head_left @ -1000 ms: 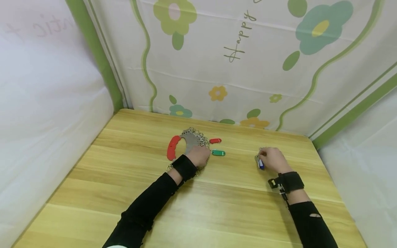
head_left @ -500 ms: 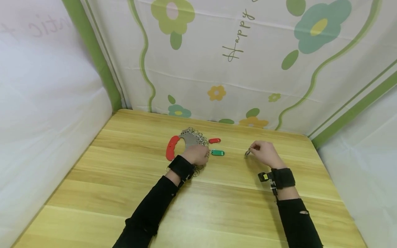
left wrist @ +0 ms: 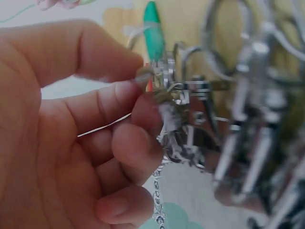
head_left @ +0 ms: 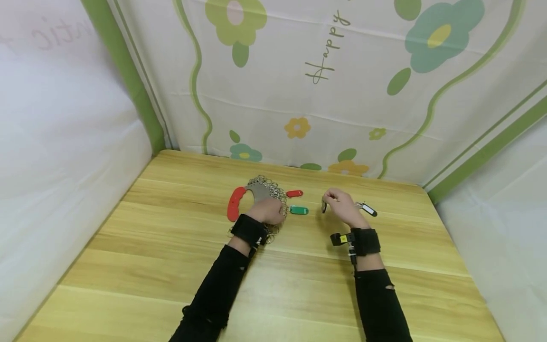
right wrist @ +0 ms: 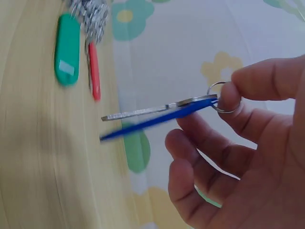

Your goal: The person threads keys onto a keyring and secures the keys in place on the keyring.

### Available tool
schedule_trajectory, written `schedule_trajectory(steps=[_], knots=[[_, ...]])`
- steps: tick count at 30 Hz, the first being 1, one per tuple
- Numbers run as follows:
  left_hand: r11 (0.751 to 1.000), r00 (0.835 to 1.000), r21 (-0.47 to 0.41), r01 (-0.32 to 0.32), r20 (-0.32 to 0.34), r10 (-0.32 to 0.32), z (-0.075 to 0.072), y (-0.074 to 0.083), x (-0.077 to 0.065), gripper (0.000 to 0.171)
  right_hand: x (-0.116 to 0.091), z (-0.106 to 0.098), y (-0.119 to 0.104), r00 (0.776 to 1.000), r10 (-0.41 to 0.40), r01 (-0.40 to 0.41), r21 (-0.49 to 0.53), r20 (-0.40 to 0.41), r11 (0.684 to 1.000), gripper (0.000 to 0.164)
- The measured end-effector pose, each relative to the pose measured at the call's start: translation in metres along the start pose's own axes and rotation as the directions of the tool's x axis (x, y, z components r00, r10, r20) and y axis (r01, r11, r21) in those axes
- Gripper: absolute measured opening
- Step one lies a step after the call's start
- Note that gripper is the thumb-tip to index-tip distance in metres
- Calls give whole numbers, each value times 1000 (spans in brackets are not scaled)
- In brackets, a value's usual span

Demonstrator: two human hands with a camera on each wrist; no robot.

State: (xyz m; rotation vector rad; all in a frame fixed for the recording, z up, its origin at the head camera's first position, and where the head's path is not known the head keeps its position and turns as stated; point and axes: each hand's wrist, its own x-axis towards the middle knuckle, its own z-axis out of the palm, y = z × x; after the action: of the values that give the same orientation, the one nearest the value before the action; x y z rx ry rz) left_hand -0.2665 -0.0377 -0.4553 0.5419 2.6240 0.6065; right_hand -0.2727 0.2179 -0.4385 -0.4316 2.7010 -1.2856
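Observation:
A large key holder with a red grip [head_left: 234, 204] and a grey plate [head_left: 259, 192] lies on the table, its curved edge hung with many metal rings and clasps [left wrist: 243, 95]. My left hand [head_left: 269, 211] is at its right edge; in the left wrist view, thumb and fingertips pinch a small metal clasp, blurred there. My right hand [head_left: 342, 207] is raised to the right of it. Its thumb and forefinger pinch a split ring [right wrist: 218, 85] carrying a silver key [right wrist: 143, 112] and a blue key tag [right wrist: 155, 123], seen edge-on.
A red key tag [head_left: 295, 193] and a green key tag [head_left: 298, 210] stick out from the key holder's right side. Behind my right hand lies a key with a black-framed tag [head_left: 368, 209]. A flowered cloth [head_left: 265, 95] stands along the table's back edge.
My right hand has lifted the key with the blue tag off the table and moved left with it, uncovering the black-framed tag. The left hand stays at the key holder.

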Motion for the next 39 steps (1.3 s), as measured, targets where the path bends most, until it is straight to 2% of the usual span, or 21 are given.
schedule_trajectory(steps=[7,13,18,20,23,27,33,39], knots=[[996,999,-82,22,47,-18,-4,2,-4,37,8,19,-11,996,19,-28,109,82,994,38],[998,997,-54,35,74,-31,-5,1,-3,39,15,33,-23,989,28,-55,175,148,983,33],[998,996,-52,40,82,-35,-2,0,-3,41,18,45,-30,983,23,-71,265,182,962,35],[997,996,-69,38,89,-32,-1,0,-3,41,18,50,-31,979,29,-85,275,201,958,35],[996,995,-90,18,95,-9,-1,-1,-4,41,19,56,-30,972,35,-92,238,234,967,35],[996,997,-88,-32,70,39,-6,-3,-5,39,21,59,-33,967,9,-57,179,256,982,37],[992,997,-96,-79,-11,79,-14,-7,-6,33,25,57,-35,967,-32,-6,146,254,989,36],[984,983,-66,-164,-91,157,-16,-7,-3,26,31,58,-36,965,-37,7,112,260,994,30]])
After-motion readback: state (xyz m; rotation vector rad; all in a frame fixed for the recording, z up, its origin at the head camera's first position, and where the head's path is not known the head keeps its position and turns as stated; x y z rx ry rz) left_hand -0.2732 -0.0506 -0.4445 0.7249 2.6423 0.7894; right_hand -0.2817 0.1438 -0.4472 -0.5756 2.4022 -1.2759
